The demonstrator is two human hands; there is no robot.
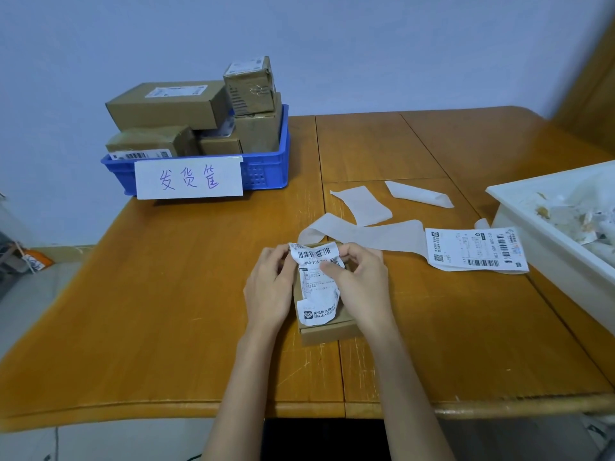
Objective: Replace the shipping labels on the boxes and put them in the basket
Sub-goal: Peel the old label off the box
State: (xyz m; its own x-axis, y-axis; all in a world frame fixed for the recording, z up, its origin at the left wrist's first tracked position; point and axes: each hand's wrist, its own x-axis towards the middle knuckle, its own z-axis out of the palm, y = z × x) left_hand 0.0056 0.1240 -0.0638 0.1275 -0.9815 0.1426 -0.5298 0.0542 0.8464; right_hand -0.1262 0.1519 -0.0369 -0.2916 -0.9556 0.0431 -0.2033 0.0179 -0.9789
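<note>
My fingers [332, 268] of both hands are pinching the crumpled white label [317, 287], lying lengthwise along the small brown cardboard box [327, 329] near the table's front edge.

table [166, 294]: glossy varnished wood, scratched near the front edge
box [327, 331]: matt brown cardboard
label [317, 287]: crumpled white printed paper
basket [266, 168]: blue perforated plastic
backing strips [362, 204]: smooth pale paper
tray [539, 237]: white plastic
</note>
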